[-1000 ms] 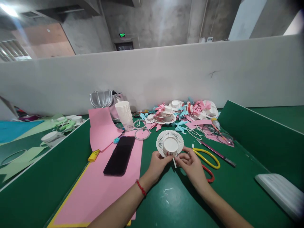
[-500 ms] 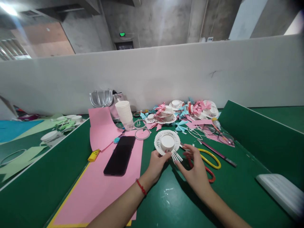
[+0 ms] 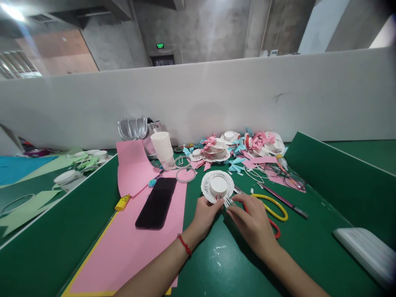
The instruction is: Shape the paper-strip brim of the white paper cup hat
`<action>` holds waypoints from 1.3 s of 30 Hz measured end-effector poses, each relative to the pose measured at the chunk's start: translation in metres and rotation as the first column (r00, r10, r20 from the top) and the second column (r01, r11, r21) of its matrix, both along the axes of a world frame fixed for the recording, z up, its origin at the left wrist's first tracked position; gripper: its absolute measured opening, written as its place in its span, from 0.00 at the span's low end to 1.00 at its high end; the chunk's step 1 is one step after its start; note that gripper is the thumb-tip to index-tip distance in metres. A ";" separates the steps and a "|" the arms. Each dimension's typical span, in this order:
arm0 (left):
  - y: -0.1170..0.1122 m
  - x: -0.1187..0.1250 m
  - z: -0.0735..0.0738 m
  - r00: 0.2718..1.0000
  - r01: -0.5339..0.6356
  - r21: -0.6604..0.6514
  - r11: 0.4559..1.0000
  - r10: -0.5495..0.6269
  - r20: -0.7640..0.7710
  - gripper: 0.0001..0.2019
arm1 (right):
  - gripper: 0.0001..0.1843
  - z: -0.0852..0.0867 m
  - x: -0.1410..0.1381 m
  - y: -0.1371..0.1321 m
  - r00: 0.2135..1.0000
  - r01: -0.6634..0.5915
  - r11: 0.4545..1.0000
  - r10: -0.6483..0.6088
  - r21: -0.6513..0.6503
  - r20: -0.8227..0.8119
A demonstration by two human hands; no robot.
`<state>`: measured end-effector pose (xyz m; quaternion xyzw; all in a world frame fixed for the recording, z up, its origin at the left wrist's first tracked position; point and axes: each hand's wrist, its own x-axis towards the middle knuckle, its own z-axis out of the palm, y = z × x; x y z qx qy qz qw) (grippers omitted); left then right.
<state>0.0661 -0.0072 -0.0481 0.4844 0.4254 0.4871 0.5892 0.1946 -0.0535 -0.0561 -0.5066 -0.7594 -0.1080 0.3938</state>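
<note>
A small white paper cup (image 3: 218, 186), its side cut into narrow strips that fan out as a ring round the base, is held above the green table. My left hand (image 3: 206, 216) pinches its near lower edge between thumb and fingers. Several loose strips stick out at the lower right, and my right hand (image 3: 252, 218) is closed on their ends. Partly beneath my right hand lie scissors (image 3: 276, 211) with one yellow and one red handle loop; part of them is hidden.
A black phone (image 3: 156, 203) lies on pink paper (image 3: 123, 255) at the left. Behind it stand stacked paper cups (image 3: 162, 149). Paper hats and pink and blue bows (image 3: 216, 150) are heaped at the back. A purple pen (image 3: 284, 200) lies right; green dividers (image 3: 346, 177) flank the table.
My right hand has moved slightly left and its fingers have closed on the loose strips. My left hand and the cut cup stay almost where they were.
</note>
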 end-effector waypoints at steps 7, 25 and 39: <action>-0.006 0.002 0.005 0.973 0.086 0.197 0.977 -0.040 -0.229 0.06 | 0.06 0.000 0.000 0.003 0.987 0.040 0.993 -0.056 -0.114 -0.149; -0.011 0.002 0.007 0.949 0.185 0.177 0.967 -0.130 -0.286 0.05 | 0.06 -0.007 0.008 0.012 0.761 -0.135 0.924 -0.134 -0.357 -0.635; -0.005 0.000 0.005 0.993 0.120 0.056 0.991 -0.118 -0.026 0.12 | 0.06 0.007 0.002 0.008 0.635 -0.429 0.831 -0.001 -0.354 -0.772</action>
